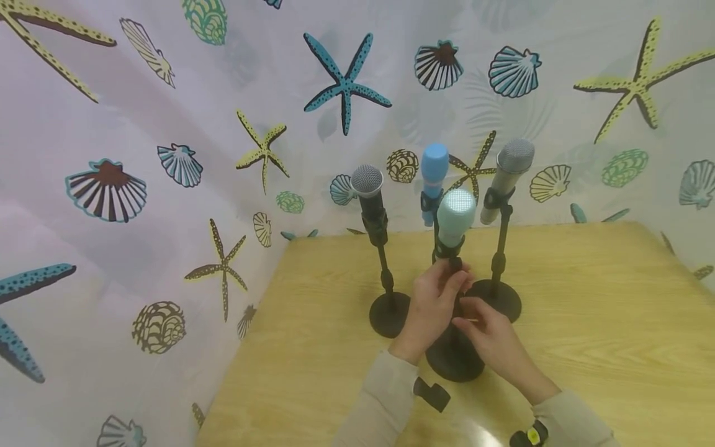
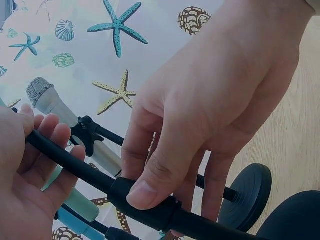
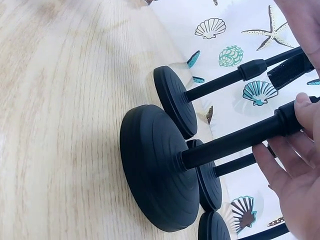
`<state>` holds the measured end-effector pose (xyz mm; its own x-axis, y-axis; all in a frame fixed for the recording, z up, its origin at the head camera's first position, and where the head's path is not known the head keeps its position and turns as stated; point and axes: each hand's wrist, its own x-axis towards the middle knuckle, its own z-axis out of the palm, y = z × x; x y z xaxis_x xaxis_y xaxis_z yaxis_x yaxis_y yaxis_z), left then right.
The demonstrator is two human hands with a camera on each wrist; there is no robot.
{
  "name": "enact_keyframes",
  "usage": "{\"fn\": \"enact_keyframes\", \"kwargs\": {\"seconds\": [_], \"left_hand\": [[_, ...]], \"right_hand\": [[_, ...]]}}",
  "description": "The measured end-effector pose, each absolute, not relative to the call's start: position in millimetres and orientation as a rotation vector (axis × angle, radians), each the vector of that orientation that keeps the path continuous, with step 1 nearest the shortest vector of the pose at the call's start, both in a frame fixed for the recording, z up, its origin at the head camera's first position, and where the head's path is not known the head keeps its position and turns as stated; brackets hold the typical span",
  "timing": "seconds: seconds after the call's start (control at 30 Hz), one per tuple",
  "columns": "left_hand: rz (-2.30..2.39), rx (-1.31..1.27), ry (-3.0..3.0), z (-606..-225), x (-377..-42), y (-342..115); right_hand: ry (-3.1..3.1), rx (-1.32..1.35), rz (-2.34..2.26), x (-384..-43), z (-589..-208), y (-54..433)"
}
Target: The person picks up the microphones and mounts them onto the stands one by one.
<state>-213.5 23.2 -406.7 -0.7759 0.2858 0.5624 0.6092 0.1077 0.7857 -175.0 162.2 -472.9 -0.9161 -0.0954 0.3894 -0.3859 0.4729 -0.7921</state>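
A microphone with a mint-green head (image 1: pixel 457 217) is mounted on a black microphone stand (image 1: pixel 455 360). My left hand (image 1: pixel 431 304) holds the upper pole just below the microphone, its fingers curled behind the pole in the left wrist view. Lower down, my right hand (image 1: pixel 496 338) grips the stand's thicker collar (image 2: pixel 152 216), thumb on the near side and fingers behind. The stand's round base (image 3: pixel 155 170) sits on the table in the right wrist view. Part of the pole is hidden by my hands in the head view.
Behind stand a silver-headed microphone (image 1: pixel 367 181) at left, a blue one (image 1: pixel 434 169) in the middle and a grey-headed one (image 1: pixel 515 156) at right, all on black stands. The wooden table (image 1: pixel 301 347) meets a patterned cloth (image 1: pixel 167 261) behind and at the sides.
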Motion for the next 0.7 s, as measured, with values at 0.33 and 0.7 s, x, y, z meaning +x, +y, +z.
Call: {"fn": "enact_keyframes", "kwargs": {"seconds": [0.33, 0.7], "left_hand": [[-1.639, -0.764, -2.330, -426, -205, 15], [-1.465, -0.694, -2.398, -460, -198, 15]], "right_hand": [[-2.462, 0.440, 1.420, -175, -475, 163], [-2.561, 0.440, 1.433, -168, -494, 164]]}}
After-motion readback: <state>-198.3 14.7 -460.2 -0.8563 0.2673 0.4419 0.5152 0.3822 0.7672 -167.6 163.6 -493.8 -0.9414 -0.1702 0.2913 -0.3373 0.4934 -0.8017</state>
